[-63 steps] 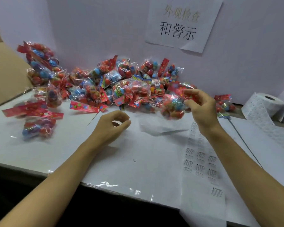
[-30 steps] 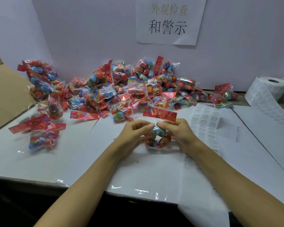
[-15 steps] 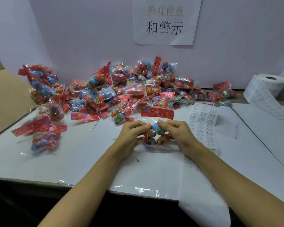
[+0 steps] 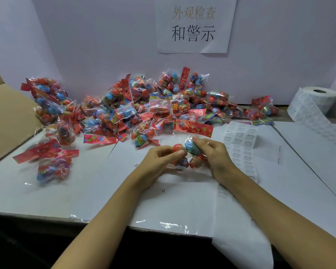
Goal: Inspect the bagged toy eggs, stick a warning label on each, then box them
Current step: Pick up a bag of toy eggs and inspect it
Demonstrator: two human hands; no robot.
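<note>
White table [image 4: 105,191], clear red-topped egg bag [image 4: 188,150]

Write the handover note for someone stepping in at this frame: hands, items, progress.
Left hand and right hand both grip one bag of toy eggs above the table.
The unchecked pile sits against the back wall; two bags lie apart at left.
The label strip lies right of the hands, the label roll at far right, the cardboard box at far left.
Left: label this bag, box it, then continue.
</note>
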